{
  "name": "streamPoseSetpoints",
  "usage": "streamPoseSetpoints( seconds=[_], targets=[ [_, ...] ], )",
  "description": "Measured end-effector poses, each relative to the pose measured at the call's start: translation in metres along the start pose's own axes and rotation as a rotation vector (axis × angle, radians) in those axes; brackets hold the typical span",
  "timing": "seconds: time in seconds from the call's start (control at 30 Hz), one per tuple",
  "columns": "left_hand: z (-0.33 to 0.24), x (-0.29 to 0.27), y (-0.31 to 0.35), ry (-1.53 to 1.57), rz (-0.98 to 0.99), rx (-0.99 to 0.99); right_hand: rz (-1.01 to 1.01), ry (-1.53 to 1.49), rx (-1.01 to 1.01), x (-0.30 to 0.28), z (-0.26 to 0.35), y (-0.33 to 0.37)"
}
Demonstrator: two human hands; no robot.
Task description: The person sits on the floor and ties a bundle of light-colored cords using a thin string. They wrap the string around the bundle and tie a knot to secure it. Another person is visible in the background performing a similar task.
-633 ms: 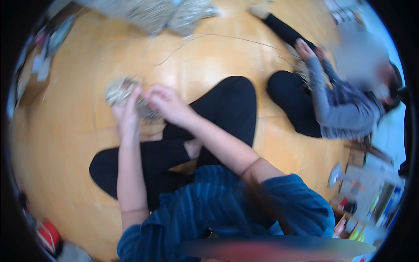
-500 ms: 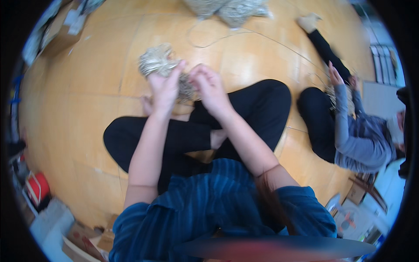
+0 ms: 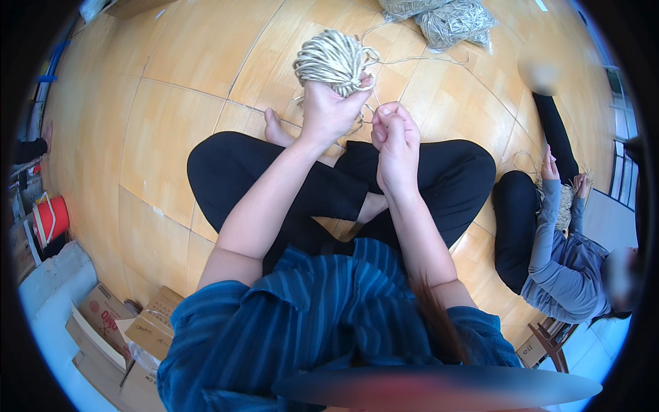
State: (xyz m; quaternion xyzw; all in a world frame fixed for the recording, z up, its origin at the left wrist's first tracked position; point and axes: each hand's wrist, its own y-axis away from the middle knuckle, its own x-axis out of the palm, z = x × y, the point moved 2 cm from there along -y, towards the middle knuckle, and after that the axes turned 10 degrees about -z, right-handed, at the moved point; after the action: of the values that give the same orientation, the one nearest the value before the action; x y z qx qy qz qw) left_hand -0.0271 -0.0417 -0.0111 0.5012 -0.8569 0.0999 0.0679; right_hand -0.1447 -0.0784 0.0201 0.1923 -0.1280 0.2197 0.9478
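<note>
My left hand point(image 3: 328, 113) is closed around a thick bundle of beige cord point(image 3: 329, 60), held up over the floor beyond my crossed legs. The strands fan out rounded at the top and gather near my thumb, where a small loop point(image 3: 371, 56) sticks out. Just to the right and nearer me, my right hand point(image 3: 397, 141) is closed in a pinch, with a thin length of cord point(image 3: 366, 122) at its fingertips. Part of the bundle is hidden behind my left hand. A loose cord point(image 3: 425, 58) trails on the floor toward the far bags.
Clear plastic bags of cord point(image 3: 456, 26) lie at the far side. At right, another person point(image 3: 570, 268) sits on the floor with a cord bundle point(image 3: 564, 208). A red bucket point(image 3: 53, 220) stands at left, cardboard boxes point(image 3: 152, 326) at lower left. Wooden flooring point(image 3: 165, 147) surrounds me.
The view has shifted, with the bags and the other person further right. My left hand has lifted the bundle farther from me. My right hand has turned more upright, still pinching.
</note>
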Motion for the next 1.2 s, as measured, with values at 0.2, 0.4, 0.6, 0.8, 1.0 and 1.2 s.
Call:
streamPoseSetpoints(
  seconds=[0.2, 0.4, 0.6, 0.8, 1.0, 1.2],
  targets=[
    [0.000, 0.002, 0.002, -0.040, 0.035, 0.020, 0.115, 0.252, -0.141, -0.019, 0.013, -0.007],
    [-0.002, -0.003, -0.003, 0.373, 0.090, -0.583, 0.290, 0.522, -0.157, -0.036, 0.042, -0.047],
    [-0.006, 0.003, 0.007, 0.414, 0.191, -0.567, 0.282, 0.470, -0.154, -0.013, 0.028, -0.037],
    [-0.011, 0.000, 0.003, 0.398, 0.161, -0.471, 0.177, 0.547, -0.272, -0.007, 0.026, -0.028],
    [-0.010, 0.001, 0.000, 0.339, 0.079, -0.266, 0.177, 0.481, -0.220, -0.010, 0.015, -0.035],
    [0.002, 0.002, -0.001, -0.044, -0.022, -0.042, 0.022, 0.240, -0.166, -0.002, -0.004, -0.033]
  ],
)
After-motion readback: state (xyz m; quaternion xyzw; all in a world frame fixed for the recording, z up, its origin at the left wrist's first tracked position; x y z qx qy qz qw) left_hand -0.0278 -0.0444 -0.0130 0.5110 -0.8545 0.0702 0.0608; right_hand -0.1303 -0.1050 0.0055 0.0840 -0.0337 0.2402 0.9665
